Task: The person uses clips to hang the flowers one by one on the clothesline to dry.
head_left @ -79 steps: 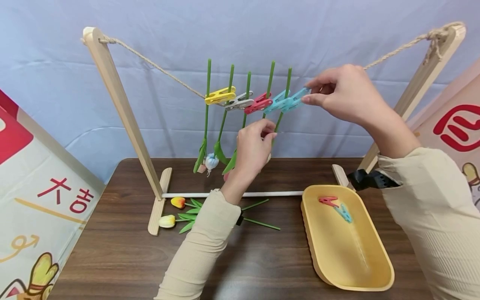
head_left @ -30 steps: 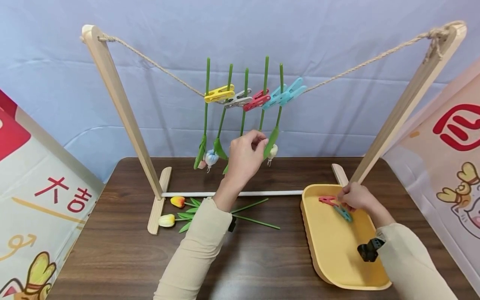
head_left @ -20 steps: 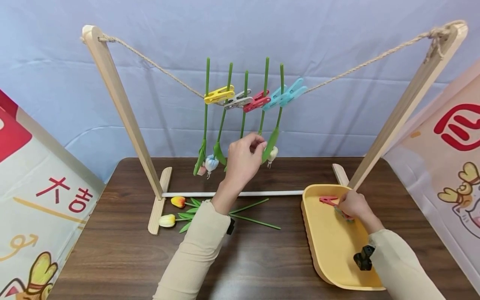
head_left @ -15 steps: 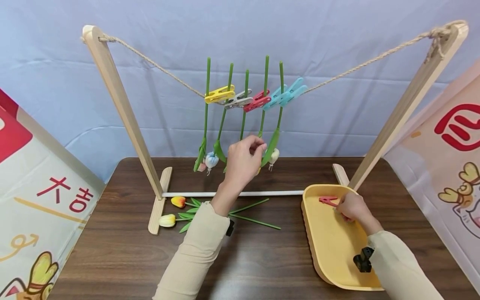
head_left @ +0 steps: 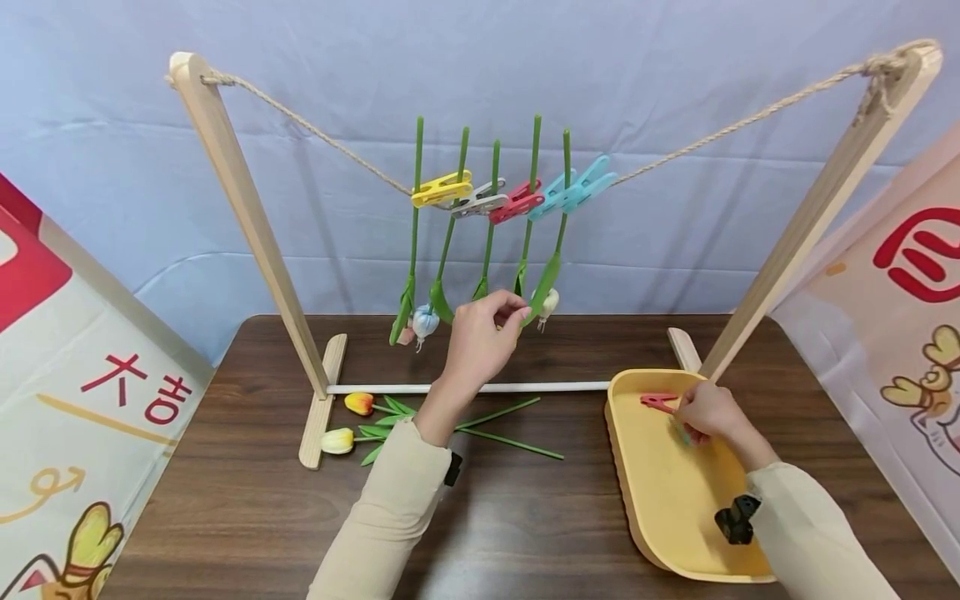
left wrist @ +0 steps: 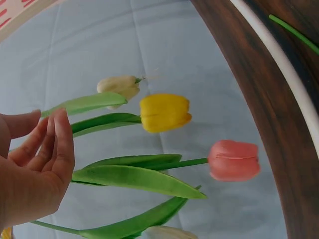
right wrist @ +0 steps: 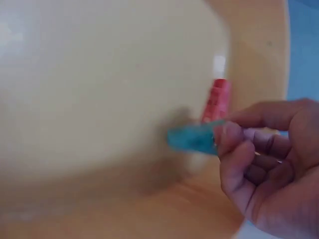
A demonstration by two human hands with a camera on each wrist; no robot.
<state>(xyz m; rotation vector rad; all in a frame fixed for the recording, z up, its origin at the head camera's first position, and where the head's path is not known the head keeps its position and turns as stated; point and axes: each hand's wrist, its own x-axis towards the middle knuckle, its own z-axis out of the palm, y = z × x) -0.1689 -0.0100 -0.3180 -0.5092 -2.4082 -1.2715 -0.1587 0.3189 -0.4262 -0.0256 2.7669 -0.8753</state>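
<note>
Right wrist view: right hand [right wrist: 279, 169] pinches blue clip [right wrist: 192, 139] between thumb and finger; clip sits within yellow tray [head_left: 675, 508], close by red clip [right wrist: 217, 99]. Whether clip clears tray floor, cannot tell. Best, probably: keep pinch firm, near handle ends, so squeeze spreads clip's mouth; lift without snagging red clip. Right hand reaches down into tray. Left hand [head_left: 480, 337] raised, fingers loosely curved, thumb apart from fingertips, beside green leaf [head_left: 551, 271]; contact unclear. Hands well apart.
</note>
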